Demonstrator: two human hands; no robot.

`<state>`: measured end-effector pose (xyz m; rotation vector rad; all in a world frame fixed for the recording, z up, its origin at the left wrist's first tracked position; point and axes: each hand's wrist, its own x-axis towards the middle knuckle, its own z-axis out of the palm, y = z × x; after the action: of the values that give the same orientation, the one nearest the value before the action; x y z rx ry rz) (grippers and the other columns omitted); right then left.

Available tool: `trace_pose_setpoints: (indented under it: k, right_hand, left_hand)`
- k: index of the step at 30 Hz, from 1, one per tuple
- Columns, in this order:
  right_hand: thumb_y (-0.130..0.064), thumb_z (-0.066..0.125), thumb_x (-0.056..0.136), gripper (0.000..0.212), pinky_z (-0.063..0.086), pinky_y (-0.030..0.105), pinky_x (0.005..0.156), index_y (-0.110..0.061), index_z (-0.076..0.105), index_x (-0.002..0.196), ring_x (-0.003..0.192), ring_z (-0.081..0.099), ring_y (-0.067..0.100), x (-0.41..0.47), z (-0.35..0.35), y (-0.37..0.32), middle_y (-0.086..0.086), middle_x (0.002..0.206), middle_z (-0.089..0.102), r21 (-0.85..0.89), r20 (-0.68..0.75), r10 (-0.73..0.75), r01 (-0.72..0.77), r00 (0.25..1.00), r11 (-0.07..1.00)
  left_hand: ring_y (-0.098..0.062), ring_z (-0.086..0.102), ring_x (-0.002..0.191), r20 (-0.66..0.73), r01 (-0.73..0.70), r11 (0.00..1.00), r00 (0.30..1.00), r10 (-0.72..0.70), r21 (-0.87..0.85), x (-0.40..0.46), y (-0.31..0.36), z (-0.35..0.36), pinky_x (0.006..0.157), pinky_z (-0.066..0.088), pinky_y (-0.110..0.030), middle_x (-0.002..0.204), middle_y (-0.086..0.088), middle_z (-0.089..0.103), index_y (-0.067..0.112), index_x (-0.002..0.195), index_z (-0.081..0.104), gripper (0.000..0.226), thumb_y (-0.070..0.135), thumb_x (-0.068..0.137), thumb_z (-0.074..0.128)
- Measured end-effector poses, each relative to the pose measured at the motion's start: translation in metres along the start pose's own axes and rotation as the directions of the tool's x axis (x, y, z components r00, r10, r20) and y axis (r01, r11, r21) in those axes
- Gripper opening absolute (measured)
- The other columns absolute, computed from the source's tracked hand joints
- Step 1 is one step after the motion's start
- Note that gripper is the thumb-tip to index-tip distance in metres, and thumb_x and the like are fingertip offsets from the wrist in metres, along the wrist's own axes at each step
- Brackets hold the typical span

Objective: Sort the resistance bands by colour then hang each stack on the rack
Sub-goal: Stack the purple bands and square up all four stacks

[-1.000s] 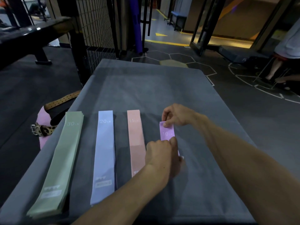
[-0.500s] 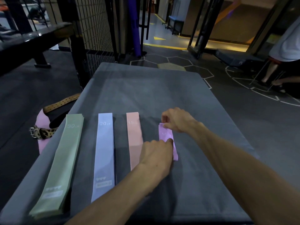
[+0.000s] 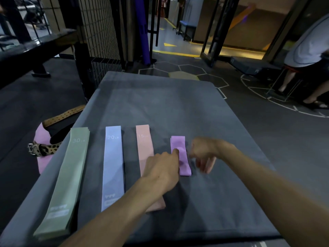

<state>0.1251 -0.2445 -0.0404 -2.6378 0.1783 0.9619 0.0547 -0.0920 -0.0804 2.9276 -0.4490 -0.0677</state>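
Note:
Four colour stacks of resistance bands lie side by side on the grey cloth-covered table (image 3: 160, 104): a green stack (image 3: 65, 177) marked 30 LB, a blue stack (image 3: 113, 166) marked 20 LB, a pink stack (image 3: 145, 148) marked 15 LB, and a short folded purple band (image 3: 179, 142) at the right. My left hand (image 3: 162, 168) grips the purple band's left edge, with one fingertip on top of it. My right hand (image 3: 203, 154) is blurred just right of the purple band, off it, fingers hanging loosely and holding nothing.
A wire mesh rack panel (image 3: 99, 32) stands beyond the table's far left corner. A leopard-print belt (image 3: 44, 148), a tan belt (image 3: 64, 114) and a pink pad lie on the floor to the left. A person (image 3: 306, 50) sits at the far right.
My right hand has let go of the purple band's far end and swung down to its right. My left hand stays on the band, which now shows its full short length.

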Motion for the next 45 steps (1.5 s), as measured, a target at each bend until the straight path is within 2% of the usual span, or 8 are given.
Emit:
trace_pose_setpoints:
  k: [5, 10, 15, 20, 23, 28, 38, 45]
  right_hand:
    - [-0.007, 0.046, 0.088, 0.031, 0.056, 0.028, 0.047, 0.009, 0.069, 0.075, 0.050, 0.070, 0.026, -0.011, 0.025, 0.003, 0.026, 0.078, 0.073, 0.023, 0.012, -0.059, 0.059, 0.998, 0.998]
    - [-0.004, 0.044, 0.088, 0.028, 0.061, 0.036, 0.053, 0.008, 0.066, 0.078, 0.068, 0.075, 0.035, -0.014, 0.029, 0.005, 0.025, 0.079, 0.074, 0.068, -0.028, -0.142, 0.144, 0.989, 0.987]
    - [-0.007, 0.043, 0.087, 0.029, 0.059, 0.034, 0.049, 0.004, 0.067, 0.076, 0.055, 0.071, 0.029, -0.010, 0.011, 0.000, 0.016, 0.069, 0.072, -0.071, -0.039, -0.136, 0.133, 0.990, 0.989]
    - [-0.011, 0.052, 0.084, 0.017, 0.059, 0.036, 0.069, -0.013, 0.064, 0.095, 0.075, 0.073, 0.030, 0.019, -0.013, -0.040, 0.008, 0.088, 0.075, -0.308, -0.303, -0.387, 0.295, 0.871, 0.904]
    - [-0.015, 0.058, 0.085, 0.021, 0.054, 0.037, 0.085, -0.019, 0.067, 0.104, 0.102, 0.066, 0.032, 0.053, -0.016, -0.078, 0.008, 0.110, 0.072, -0.445, -0.321, -0.501, 0.339, 0.804, 0.829]
    - [-0.020, 0.061, 0.092, 0.033, 0.048, 0.037, 0.098, -0.017, 0.064, 0.124, 0.117, 0.060, 0.032, 0.095, -0.013, -0.121, 0.010, 0.127, 0.066, -0.460, -0.276, -0.570, 0.414, 0.774, 0.785]
    - [-0.027, 0.072, 0.087, 0.006, 0.057, 0.040, 0.085, -0.024, 0.069, 0.090, 0.093, 0.066, 0.022, 0.119, -0.006, -0.147, 0.000, 0.099, 0.072, -0.439, -0.285, -0.583, 0.437, 0.761, 0.785]
    - [-0.022, 0.074, 0.087, 0.021, 0.054, 0.034, 0.093, -0.019, 0.072, 0.108, 0.101, 0.066, 0.020, 0.122, -0.008, -0.154, -0.001, 0.109, 0.072, -0.437, -0.221, -0.558, 0.430, 0.800, 0.790]
  left_hand:
    - [-0.039, 0.061, 0.103, -0.013, -0.031, 0.999, 0.999, 0.031, -0.017, -0.002, 0.002, 0.003, 0.070, 0.032, -0.035, 0.118, -0.012, 0.064, 0.020, 0.127, 0.042, 0.030, 0.019, 0.097, 0.048]
    - [-0.040, 0.061, 0.098, -0.020, -0.055, 0.998, 0.998, 0.055, -0.028, -0.006, 0.004, 0.004, 0.069, 0.031, -0.036, 0.115, -0.013, 0.064, 0.020, 0.123, 0.044, 0.026, 0.018, 0.097, 0.047]
    - [-0.039, 0.061, 0.096, -0.066, -0.036, 0.998, 0.997, 0.032, -0.058, -0.010, -0.014, -0.014, 0.069, 0.036, -0.036, 0.111, -0.011, 0.065, 0.021, 0.116, 0.049, 0.020, 0.023, 0.096, 0.048]
    - [-0.037, 0.064, 0.105, -0.039, 0.057, 0.998, 0.998, -0.057, 0.005, -0.009, -0.052, -0.026, 0.075, 0.044, -0.037, 0.117, -0.010, 0.067, 0.021, 0.110, 0.062, 0.022, 0.013, 0.093, 0.050]
    - [-0.034, 0.062, 0.112, 0.040, 0.008, 0.999, 0.999, -0.010, 0.054, -0.010, -0.068, -0.024, 0.081, 0.048, -0.037, 0.121, -0.009, 0.065, 0.018, 0.112, 0.066, 0.026, 0.010, 0.090, 0.054]
    - [-0.033, 0.060, 0.110, 0.030, -0.109, 0.993, 0.994, 0.108, 0.037, -0.012, -0.080, -0.023, 0.079, 0.042, -0.039, 0.117, -0.008, 0.061, 0.016, 0.112, 0.061, 0.018, 0.024, 0.097, 0.055]
    - [-0.033, 0.063, 0.101, 0.068, -0.118, 0.992, 0.990, 0.121, -0.044, -0.005, -0.089, -0.020, 0.082, 0.048, -0.041, 0.114, -0.009, 0.064, 0.016, 0.109, 0.064, 0.021, 0.032, 0.099, 0.055]
    - [-0.034, 0.063, 0.102, 0.108, -0.102, 0.992, 0.988, 0.110, -0.075, -0.003, -0.091, -0.021, 0.075, 0.038, -0.034, 0.113, -0.009, 0.064, 0.014, 0.110, 0.064, 0.021, 0.029, 0.098, 0.056]
